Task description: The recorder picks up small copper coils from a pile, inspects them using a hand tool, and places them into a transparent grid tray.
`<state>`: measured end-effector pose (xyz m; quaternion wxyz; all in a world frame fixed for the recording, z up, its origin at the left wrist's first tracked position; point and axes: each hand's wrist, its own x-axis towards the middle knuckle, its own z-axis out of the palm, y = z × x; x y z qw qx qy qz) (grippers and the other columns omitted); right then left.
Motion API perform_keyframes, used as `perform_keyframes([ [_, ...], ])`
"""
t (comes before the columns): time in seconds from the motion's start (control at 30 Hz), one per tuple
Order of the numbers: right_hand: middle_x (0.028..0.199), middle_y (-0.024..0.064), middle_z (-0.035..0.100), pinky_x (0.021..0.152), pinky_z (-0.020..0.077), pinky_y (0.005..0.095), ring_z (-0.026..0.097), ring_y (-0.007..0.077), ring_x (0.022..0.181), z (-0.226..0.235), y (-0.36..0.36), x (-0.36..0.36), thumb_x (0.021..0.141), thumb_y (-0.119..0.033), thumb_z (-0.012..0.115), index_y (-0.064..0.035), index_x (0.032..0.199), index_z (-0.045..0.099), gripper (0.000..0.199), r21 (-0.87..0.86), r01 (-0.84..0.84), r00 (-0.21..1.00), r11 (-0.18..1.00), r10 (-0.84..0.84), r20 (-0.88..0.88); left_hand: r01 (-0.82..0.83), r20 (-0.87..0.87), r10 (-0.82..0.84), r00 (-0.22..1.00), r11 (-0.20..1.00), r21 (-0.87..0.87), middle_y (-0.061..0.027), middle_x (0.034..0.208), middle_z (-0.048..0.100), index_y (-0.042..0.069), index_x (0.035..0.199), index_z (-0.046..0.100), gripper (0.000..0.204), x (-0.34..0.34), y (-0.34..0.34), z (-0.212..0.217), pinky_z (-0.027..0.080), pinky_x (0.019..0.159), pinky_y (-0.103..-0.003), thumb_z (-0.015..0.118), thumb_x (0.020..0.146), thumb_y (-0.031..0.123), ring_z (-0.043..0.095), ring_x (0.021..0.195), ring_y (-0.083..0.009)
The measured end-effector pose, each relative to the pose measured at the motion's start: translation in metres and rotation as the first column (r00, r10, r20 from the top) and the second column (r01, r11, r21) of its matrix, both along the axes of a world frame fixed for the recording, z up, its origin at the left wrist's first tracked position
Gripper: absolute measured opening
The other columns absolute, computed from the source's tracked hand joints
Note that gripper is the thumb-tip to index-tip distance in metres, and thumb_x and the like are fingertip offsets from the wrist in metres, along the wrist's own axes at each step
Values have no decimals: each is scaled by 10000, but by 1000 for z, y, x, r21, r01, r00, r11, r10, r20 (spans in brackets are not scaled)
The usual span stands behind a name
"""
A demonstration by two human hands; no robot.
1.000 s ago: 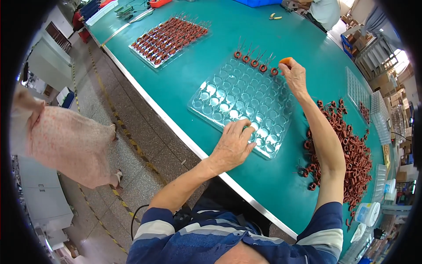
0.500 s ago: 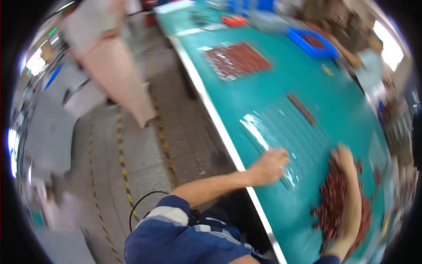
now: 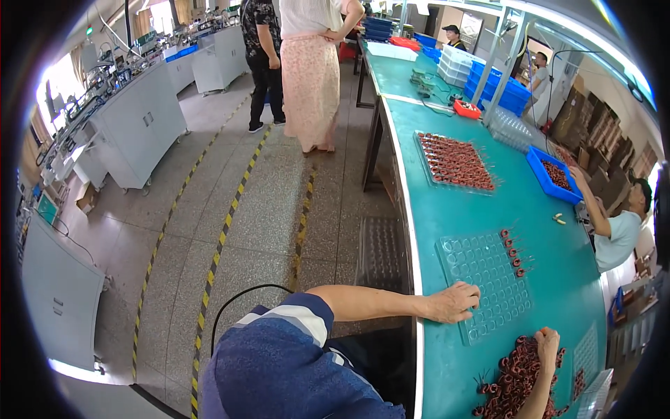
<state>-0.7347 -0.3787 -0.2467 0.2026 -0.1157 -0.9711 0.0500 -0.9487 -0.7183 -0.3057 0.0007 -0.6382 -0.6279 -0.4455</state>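
A clear plastic tray [image 3: 481, 269] with rows of round pockets lies on the green tabletop. Several red-brown wire coils [image 3: 513, 253] with thin leads stand in a row along its far right side. My left hand [image 3: 455, 302] rests over the tray's near left edge, fingers curled in; anything inside them is hidden. To the right, my right hand [image 3: 548, 346] reaches to the far edge of a heap of loose coils [image 3: 513, 380]. Its fingers are drawn together and point down, and their tips cannot be made out against the coils.
Farther up the table [image 3: 436, 209] sits a tray filled with coils [image 3: 457, 162]. A blue bin of coils [image 3: 553, 174] is beside a co-worker [image 3: 621, 237] across the table. More clear trays [image 3: 590, 356] lie right of the heap. Two people stand in the aisle.
The whole view has swung, shifting the table and aisle in the picture, and the blur is gone. Both hands remain about where they were, at the tray and at the heap.
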Motion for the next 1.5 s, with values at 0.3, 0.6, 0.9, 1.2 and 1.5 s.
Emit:
perform_keyframes([
  [0.3, 654, 52, 490, 528, 391, 283, 464, 102, 578, 43, -31, 34, 929, -162, 513, 16, 796, 543, 225, -444, 223, 921, 868, -337, -196, -21, -53, 22, 998, 999, 31, -101, 1039, 469, 53, 966, 524, 208, 2, 6, 4, 339, 948, -401, 635, 803, 120, 490, 1030, -260],
  [0.6, 761, 9, 589, 614, 433, 240, 516, 76, 683, 88, -148, 36, 979, -249, 524, -9, 945, 637, 267, -595, 53, 869, 802, -330, -368, 76, 553, -116, 825, 993, 96, -87, 1012, 529, 48, 1052, 498, 207, 43, 16, 37, 442, 854, -345, 556, 891, 164, 544, 985, -236],
  [0.9, 830, 73, 615, 605, 440, 257, 550, 136, 691, 80, -242, 12, 908, -97, 599, 25, 903, 631, 126, -536, -184, 944, 824, -4, -330, 578, 925, -274, -264, 723, 379, -83, 771, 592, 51, 1132, 441, 440, 97, -3, 69, 524, 551, -285, 394, 986, 464, 628, 638, -184],
  [1.2, 819, 50, 608, 575, 403, 253, 518, 102, 684, 72, -237, 9, 922, -153, 596, 31, 960, 652, 196, -605, 30, 974, 795, -160, -163, 476, 923, -361, 138, 841, 258, -15, 707, 554, 47, 998, 552, 252, 81, -5, 70, 435, 476, -233, 513, 975, 295, 550, 542, -100],
  [1.5, 931, 116, 606, 672, 481, 330, 580, 230, 794, 57, -245, -2, 888, -69, 609, 66, 950, 641, 151, -54, 12, 906, 998, -34, -423, 374, 923, -303, 239, 905, 200, -8, 667, 545, 33, 906, 607, 223, 75, 11, 72, 433, 504, -241, 554, 951, 245, 533, 555, -94],
])
